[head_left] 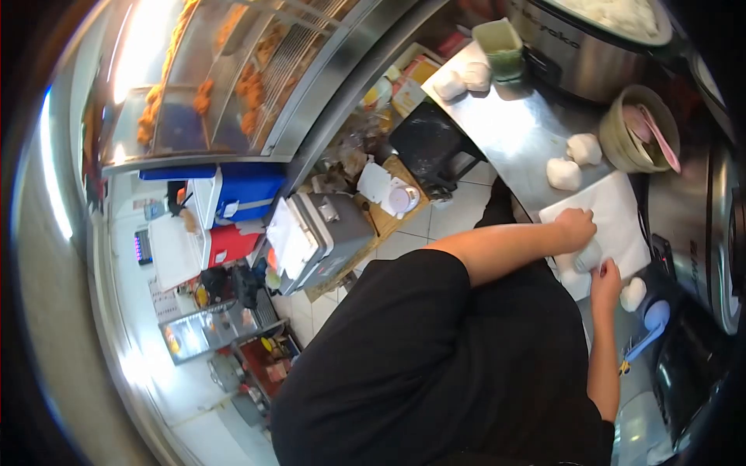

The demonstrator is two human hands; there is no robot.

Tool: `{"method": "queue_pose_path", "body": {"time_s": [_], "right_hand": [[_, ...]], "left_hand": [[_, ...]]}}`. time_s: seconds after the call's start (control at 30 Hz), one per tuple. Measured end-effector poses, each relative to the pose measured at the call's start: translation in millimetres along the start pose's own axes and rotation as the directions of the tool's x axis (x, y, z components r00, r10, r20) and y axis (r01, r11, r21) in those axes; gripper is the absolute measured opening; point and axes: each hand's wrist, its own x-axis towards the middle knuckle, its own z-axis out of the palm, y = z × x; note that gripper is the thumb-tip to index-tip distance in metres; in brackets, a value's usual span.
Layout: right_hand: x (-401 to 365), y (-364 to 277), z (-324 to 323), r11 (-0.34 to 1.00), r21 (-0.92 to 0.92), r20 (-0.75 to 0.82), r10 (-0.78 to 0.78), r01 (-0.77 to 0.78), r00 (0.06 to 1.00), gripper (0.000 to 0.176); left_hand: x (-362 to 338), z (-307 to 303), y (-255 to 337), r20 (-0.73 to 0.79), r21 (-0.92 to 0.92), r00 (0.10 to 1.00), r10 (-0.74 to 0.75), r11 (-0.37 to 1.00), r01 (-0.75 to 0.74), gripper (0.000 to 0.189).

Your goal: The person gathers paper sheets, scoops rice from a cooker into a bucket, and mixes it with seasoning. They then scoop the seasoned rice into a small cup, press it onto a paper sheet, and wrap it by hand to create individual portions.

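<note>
A pale, rounded bundle [588, 256] rests on white paper sheets [622, 206] at the counter's edge; it looks like paper wrapped round something hidden. My left hand [575, 231] has curled fingers at its upper side and appears to grip the paper there. At the lower side my right hand [605, 278] pinches the wrapping between thumb and fingers. Two white wrapped balls [564, 174] sit just beyond the sheets, and another pair [475, 76] lies at the far end. One more white ball [632, 294] is beside my right hand.
A large cooker [567, 46] full of white rice stands at the counter's back. Near it are a green square container [499, 50] and a round tub [639, 128] holding a pink-handled utensil. A blue ladle [654, 318] lies to the right. Coolers [318, 233] and a food display case [225, 78] are leftward.
</note>
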Motion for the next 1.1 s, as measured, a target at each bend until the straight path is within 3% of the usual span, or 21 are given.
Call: {"method": "queue_pose_path", "body": {"time_s": [0.03, 0.1, 0.17, 0.2, 0.33, 0.43, 0.53, 0.57, 0.6, 0.67, 0.8, 0.87, 0.93, 1.0, 1.03, 1.07, 1.1], "right_hand": [[-10, -3, 6, 1.0, 0.003, 0.009, -0.014, 0.014, 1.0, 0.016], [-24, -6, 21, 0.992, 0.119, -0.275, -0.01, 0.045, 0.961, 0.014], [-25, -5, 26, 0.989, 0.146, -0.247, 0.012, 0.025, 0.969, 0.013], [-25, -4, 27, 0.985, 0.17, -0.221, 0.045, -0.007, 0.974, 0.013], [-25, 1, 31, 0.996, 0.029, -0.227, -0.077, 0.085, 0.971, 0.009], [-34, -1, 34, 0.987, 0.152, -0.271, -0.015, 0.058, 0.963, 0.013], [-51, -7, 38, 0.959, 0.279, -0.318, 0.036, 0.057, 0.948, 0.03], [-56, -4, 42, 0.938, 0.34, -0.339, 0.059, 0.064, 0.939, 0.041], [-58, 3, 48, 0.939, 0.337, -0.343, 0.056, 0.067, 0.938, 0.041], [-58, 15, 59, 0.96, -0.04, -0.302, -0.276, 0.277, 0.913, 0.052], [-56, -15, 40, 0.954, -0.277, -0.127, -0.159, 0.119, 0.979, 0.049], [-57, -15, 38, 0.951, -0.274, -0.127, -0.182, 0.142, 0.975, 0.047], [-53, 6, 48, 0.946, -0.278, -0.122, -0.207, 0.167, 0.971, 0.045], [-40, 49, 80, 0.992, -0.122, -0.126, -0.059, 0.044, 0.99, 0.047], [-40, 43, 81, 0.991, 0.092, -0.159, 0.113, -0.1, 0.981, 0.055], [-43, 40, 79, 0.989, 0.1, -0.164, 0.124, -0.109, 0.979, 0.055], [-46, 36, 75, 0.997, 0.035, -0.237, -0.053, 0.063, 0.97, 0.058]], "left_hand": [[-11, -3, -1, -0.042, -0.024, 0.999, 0.006, 1.0, -0.007, 0.017], [-25, -10, 2, -0.091, -0.047, 0.996, 0.006, 0.999, -0.011, 0.017], [-32, -14, 6, -0.039, -0.266, 0.977, -0.211, 0.944, 0.193, 0.018], [-34, -15, 6, -0.044, -0.266, 0.975, -0.217, 0.943, 0.198, 0.018], [-40, -15, 7, -0.043, -0.236, 0.99, -0.137, 0.964, 0.123, 0.017], [-53, 1, -3, -0.183, -0.304, 0.98, -0.077, 0.953, 0.019, 0.014], [-63, 4, -8, -0.2, -0.362, 0.972, -0.126, 0.931, 0.046, 0.016], [-67, -1, -8, -0.123, -0.311, 0.989, -0.082, 0.949, 0.04, 0.02], [-69, 0, -6, -0.128, -0.311, 0.989, -0.08, 0.95, 0.036, 0.02], [-72, 9, -4, -0.12, -0.141, 0.992, 0.024, 0.989, -0.041, 0.024], [-62, 24, 12, -0.069, -0.098, 0.997, -0.021, 0.995, 0.014, 0.032], [-57, 10, 22, 0.043, -0.024, 0.997, -0.057, 0.998, 0.058, 0.041], [-49, 14, 26, -0.05, -0.108, 0.999, -0.006, 0.994, 0.001, 0.042], [-43, -5, 45, 0.137, -0.418, 0.988, -0.064, 0.901, 0.116, 0.044], [-39, -9, 53, 0.195, -0.461, 0.975, -0.102, 0.869, 0.183, 0.044], [-38, -17, 61, 0.202, -0.454, 0.975, -0.094, 0.873, 0.178, 0.044], [-35, -25, 69, 0.227, -0.45, 0.963, -0.146, 0.861, 0.237, 0.041]]}}
